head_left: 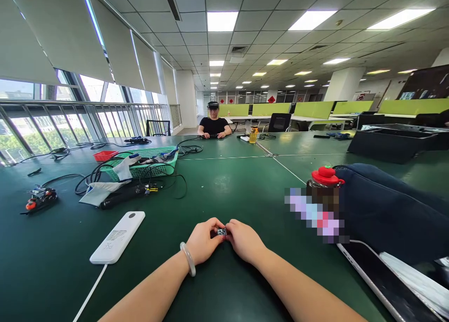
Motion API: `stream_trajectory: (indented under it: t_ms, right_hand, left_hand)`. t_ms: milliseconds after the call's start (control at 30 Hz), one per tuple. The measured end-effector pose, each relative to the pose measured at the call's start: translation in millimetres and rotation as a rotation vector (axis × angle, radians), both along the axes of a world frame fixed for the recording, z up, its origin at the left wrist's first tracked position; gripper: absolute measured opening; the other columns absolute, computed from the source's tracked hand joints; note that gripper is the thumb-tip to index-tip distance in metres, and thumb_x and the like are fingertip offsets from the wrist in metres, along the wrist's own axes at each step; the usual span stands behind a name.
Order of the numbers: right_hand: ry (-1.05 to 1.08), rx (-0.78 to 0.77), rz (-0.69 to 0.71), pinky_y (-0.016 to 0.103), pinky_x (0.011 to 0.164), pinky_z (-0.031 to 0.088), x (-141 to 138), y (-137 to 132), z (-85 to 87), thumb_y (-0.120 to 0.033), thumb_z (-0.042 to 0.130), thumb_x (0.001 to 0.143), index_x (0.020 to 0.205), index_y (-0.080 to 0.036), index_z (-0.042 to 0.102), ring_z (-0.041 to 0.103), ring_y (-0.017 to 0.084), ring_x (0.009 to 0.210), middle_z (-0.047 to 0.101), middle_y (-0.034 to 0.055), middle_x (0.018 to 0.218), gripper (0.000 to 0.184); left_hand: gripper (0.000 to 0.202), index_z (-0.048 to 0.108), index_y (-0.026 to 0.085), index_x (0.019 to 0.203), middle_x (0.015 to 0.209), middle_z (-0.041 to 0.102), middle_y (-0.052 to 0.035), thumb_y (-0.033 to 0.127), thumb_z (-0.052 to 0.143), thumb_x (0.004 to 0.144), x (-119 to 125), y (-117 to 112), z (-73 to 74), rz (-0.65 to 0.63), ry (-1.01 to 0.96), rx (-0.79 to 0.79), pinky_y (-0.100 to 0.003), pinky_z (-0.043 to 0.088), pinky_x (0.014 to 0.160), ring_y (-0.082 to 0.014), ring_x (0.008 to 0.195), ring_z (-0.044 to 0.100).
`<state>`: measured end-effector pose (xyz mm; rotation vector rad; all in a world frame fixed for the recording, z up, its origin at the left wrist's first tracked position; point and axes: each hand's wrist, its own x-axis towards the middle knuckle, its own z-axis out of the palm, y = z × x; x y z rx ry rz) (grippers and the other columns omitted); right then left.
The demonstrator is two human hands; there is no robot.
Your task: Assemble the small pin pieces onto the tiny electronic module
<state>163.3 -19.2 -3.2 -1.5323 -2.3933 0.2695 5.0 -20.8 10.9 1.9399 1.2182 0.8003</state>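
While wrists rested on tabletop point(224, 186) by near edge, fingers of left hand point(201, 242) and right hand point(244, 241) pinched small dark part point(220, 232) from opposite sides. Part judged light, stiff, likely fragile; best held by edges.

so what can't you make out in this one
Head view:
- Part: too small, mostly covered by the left hand and right hand.
- Bottle label: pixelated.
- Flat device: cut off by the bottom-right edge.
- Basket contents: tangled, too far.
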Motion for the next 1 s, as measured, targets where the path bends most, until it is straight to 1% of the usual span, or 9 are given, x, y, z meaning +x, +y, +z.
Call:
stream_trajectory:
  t_ms: [133, 367, 567, 833, 1000]
  right_hand:
    - [0.011, -0.018, 0.004, 0.022, 0.065, 0.037, 0.0, 2.1, -1.0, -0.022, 0.047, 0.081, 0.08, -0.019, 0.058, 0.055, 0.013, 0.075, 0.056, 0.0019, 0.084, 0.011]
    - [-0.008, -0.002, 0.026, 0.023, 0.064, 0.036, 0.4, 3.6, -2.7, -0.02, 0.045, 0.082, 0.082, -0.019, 0.057, 0.056, 0.014, 0.074, 0.056, 0.0024, 0.083, 0.012]
    - [-0.01, -0.005, 0.02, 0.023, 0.064, 0.036, -0.2, 2.1, -1.8, -0.022, 0.043, 0.082, 0.082, -0.019, 0.057, 0.055, 0.014, 0.074, 0.056, 0.003, 0.085, 0.014]
    - [0.007, 0.013, 0.018, 0.023, 0.063, 0.037, 1.7, -3.3, 2.2, -0.022, 0.044, 0.08, 0.081, -0.019, 0.056, 0.054, 0.014, 0.071, 0.056, 0.0027, 0.085, 0.012]
    - [0.045, -0.05, -0.018, 0.023, 0.064, 0.037, 3.9, -3.0, 4.9, -0.022, 0.047, 0.078, 0.078, -0.02, 0.058, 0.054, 0.014, 0.073, 0.057, 0.0023, 0.083, 0.011]
  left_hand:
    - [0.017, 0.057, 0.018, 0.087, 0.074, 0.063, 0.0002, 0.02, 0.056, 0.07, -0.5, -0.4, 2.9, -0.005, -0.005, -0.013, -0.024, 0.044, 0.067, -0.0134, 0.071, 0.058]
    - [0.017, 0.057, 0.018, 0.086, 0.069, 0.06, 0.001, 0.022, 0.057, 0.069, -1.8, 1.0, -1.7, -0.005, -0.03, -0.018, -0.024, 0.043, 0.063, -0.0128, 0.066, 0.056]
    - [0.018, 0.056, 0.017, 0.087, 0.072, 0.061, 0.0, 0.02, 0.057, 0.07, -2.8, 2.6, -3.3, -0.003, -0.066, -0.06, -0.023, 0.044, 0.065, -0.0131, 0.069, 0.057]
    - [0.017, 0.056, 0.017, 0.087, 0.071, 0.06, 0.0008, 0.022, 0.056, 0.07, -2.7, 2.4, -2.3, 0.008, -0.024, -0.045, -0.024, 0.043, 0.065, -0.0128, 0.068, 0.056]
    - [0.018, 0.056, 0.017, 0.086, 0.07, 0.06, 0.0006, 0.025, 0.057, 0.07, -2.0, 3.6, -6.1, 0.003, 0.013, -0.018, -0.024, 0.042, 0.062, -0.0131, 0.065, 0.056]
